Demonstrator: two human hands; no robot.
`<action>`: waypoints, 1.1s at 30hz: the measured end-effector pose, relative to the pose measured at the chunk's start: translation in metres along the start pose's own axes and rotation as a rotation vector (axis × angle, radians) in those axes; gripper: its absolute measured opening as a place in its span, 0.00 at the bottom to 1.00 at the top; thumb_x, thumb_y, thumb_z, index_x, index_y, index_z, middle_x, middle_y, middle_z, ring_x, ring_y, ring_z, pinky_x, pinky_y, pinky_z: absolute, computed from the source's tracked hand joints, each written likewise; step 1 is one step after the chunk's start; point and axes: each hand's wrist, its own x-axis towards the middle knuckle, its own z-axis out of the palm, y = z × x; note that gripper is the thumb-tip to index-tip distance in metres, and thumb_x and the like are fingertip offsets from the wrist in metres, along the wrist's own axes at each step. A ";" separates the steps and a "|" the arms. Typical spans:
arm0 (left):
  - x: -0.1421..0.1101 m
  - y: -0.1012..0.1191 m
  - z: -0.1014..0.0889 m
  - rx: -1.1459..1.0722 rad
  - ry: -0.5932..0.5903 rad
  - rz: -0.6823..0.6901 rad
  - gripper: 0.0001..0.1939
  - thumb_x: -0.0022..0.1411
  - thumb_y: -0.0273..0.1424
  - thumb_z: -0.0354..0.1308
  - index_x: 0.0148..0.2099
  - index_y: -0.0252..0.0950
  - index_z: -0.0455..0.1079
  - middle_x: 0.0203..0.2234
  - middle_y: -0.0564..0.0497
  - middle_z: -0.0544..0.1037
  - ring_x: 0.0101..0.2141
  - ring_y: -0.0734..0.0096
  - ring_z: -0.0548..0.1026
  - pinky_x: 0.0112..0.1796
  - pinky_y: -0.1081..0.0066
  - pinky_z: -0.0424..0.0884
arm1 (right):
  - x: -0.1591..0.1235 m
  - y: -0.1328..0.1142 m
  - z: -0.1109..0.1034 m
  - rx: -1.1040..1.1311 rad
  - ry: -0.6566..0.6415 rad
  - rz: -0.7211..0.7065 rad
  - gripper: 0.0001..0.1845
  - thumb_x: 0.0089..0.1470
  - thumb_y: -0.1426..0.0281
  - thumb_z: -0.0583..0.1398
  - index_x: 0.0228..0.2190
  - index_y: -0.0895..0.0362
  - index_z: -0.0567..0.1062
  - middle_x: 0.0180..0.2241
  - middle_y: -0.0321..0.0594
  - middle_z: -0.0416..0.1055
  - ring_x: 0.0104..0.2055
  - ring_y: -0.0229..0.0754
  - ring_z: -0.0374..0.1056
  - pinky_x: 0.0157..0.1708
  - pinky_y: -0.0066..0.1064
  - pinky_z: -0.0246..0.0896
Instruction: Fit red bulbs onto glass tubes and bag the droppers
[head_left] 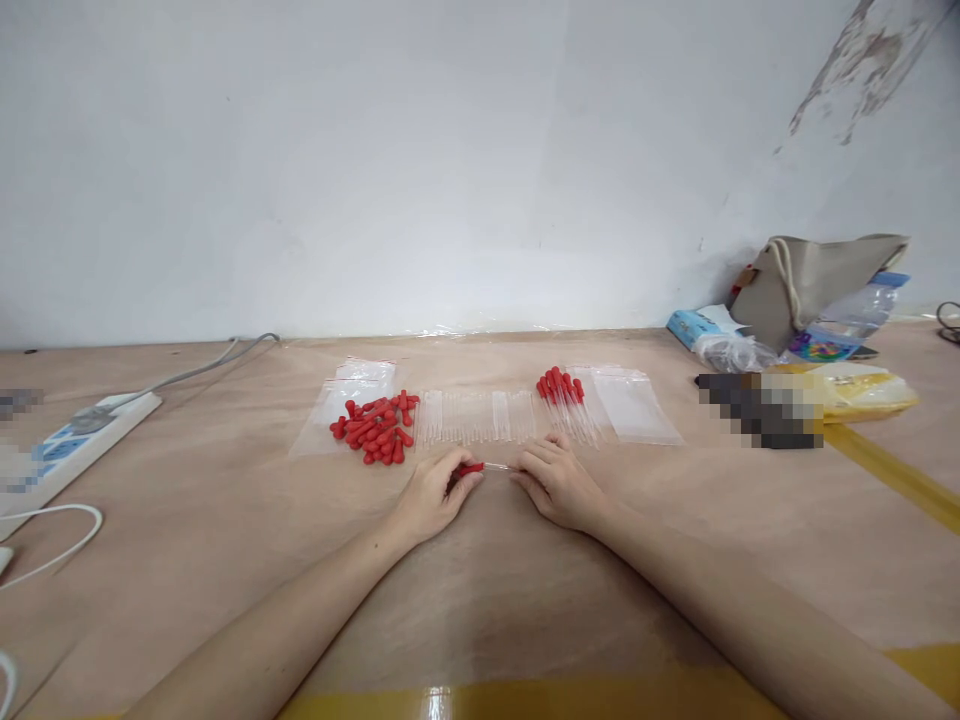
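My left hand [433,495] is closed on a red rubber bulb [471,468]. My right hand [556,480] pinches the clear glass tube [496,467] that meets the bulb between the two hands, low over the wooden table [225,520]. Just beyond the hands lies a row of several clear glass tubes [474,416]. A heap of loose red bulbs [377,428] lies to the left on a clear plastic bag [330,410]. Several finished droppers with red bulbs [564,398] lie to the right beside a stack of clear zip bags [634,405].
A white power strip [71,440] with a grey cable lies at the left edge, white cords near it. At the back right are a grey drawstring bag [814,280], a blue packet [694,325] and a yellow plastic bag [862,392]. Yellow tape [892,475] runs along the table's right and front.
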 end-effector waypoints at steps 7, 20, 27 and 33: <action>0.001 -0.003 -0.001 -0.047 -0.022 0.056 0.08 0.62 0.31 0.48 0.38 0.36 0.68 0.30 0.52 0.74 0.32 0.73 0.71 0.34 0.73 0.65 | -0.002 0.004 0.002 0.004 0.009 -0.050 0.10 0.57 0.73 0.50 0.34 0.56 0.70 0.27 0.35 0.69 0.30 0.34 0.63 0.42 0.35 0.44; 0.001 -0.009 0.001 0.033 -0.101 0.114 0.10 0.62 0.32 0.47 0.37 0.35 0.69 0.27 0.50 0.72 0.29 0.72 0.70 0.32 0.73 0.65 | 0.004 -0.001 0.005 -0.036 -0.018 -0.032 0.11 0.56 0.72 0.50 0.30 0.57 0.72 0.24 0.36 0.69 0.26 0.33 0.60 0.34 0.33 0.40; 0.000 -0.011 0.003 0.035 -0.110 0.140 0.10 0.63 0.32 0.46 0.37 0.35 0.68 0.28 0.50 0.72 0.30 0.72 0.70 0.33 0.73 0.65 | 0.006 -0.006 0.009 -0.035 -0.028 -0.009 0.12 0.56 0.72 0.49 0.27 0.58 0.70 0.22 0.35 0.68 0.23 0.33 0.57 0.32 0.32 0.40; 0.003 -0.012 -0.001 0.016 -0.043 0.114 0.10 0.62 0.33 0.48 0.39 0.36 0.69 0.30 0.49 0.72 0.31 0.71 0.69 0.34 0.71 0.66 | 0.013 -0.006 -0.006 -0.136 -0.063 -0.060 0.11 0.55 0.70 0.51 0.29 0.56 0.73 0.28 0.39 0.70 0.32 0.37 0.61 0.37 0.34 0.41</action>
